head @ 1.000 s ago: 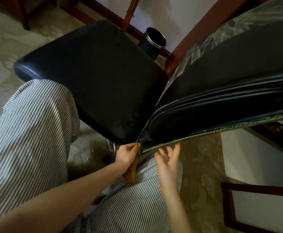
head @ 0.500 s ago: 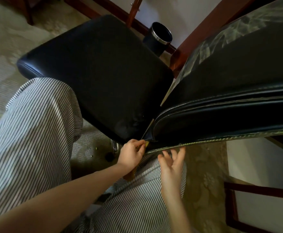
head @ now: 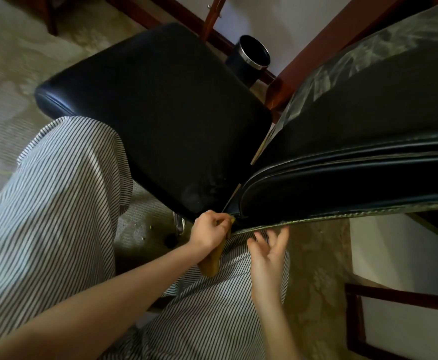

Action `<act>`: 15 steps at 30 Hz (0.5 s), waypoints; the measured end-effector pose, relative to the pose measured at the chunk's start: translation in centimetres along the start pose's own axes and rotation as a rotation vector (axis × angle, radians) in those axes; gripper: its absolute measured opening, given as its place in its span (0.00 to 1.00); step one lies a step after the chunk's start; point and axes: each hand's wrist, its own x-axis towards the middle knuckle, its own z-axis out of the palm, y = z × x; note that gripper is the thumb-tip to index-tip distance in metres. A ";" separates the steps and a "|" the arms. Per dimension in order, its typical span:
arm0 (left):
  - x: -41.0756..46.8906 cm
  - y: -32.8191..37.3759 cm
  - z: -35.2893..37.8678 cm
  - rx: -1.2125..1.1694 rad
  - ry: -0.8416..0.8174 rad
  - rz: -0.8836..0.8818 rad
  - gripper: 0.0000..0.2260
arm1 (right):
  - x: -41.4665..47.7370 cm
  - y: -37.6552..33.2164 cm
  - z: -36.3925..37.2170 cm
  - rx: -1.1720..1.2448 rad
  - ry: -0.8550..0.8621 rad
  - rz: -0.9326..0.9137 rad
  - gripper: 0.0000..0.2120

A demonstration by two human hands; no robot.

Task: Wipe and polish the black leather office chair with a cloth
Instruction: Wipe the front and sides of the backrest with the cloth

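Two hands meet at the black leather chair, at its near corner where seat joins backrest. Our left hand grips the yellow cloth and pushes a fold into that seam. Our right hand hovers open, fingers spread, just under the chair's worn-looking backrest edge. We judge that the cloth may snag in the seam, and the chair may swivel away, since nothing steadies it.

The chair is black, the cloth mustard-yellow, the garment finely black-and-white striped, the carpet beige, perhaps floral.
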 end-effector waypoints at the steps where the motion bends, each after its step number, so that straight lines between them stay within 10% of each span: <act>1: -0.2 0.8 -0.3 0.004 -0.003 0.047 0.09 | 0.0 0.0 0.0 -0.002 0.000 -0.006 0.36; 15: -2.6 6.2 -2.8 -0.280 0.037 0.251 0.06 | -0.5 -0.5 -0.6 -0.021 -0.002 0.030 0.35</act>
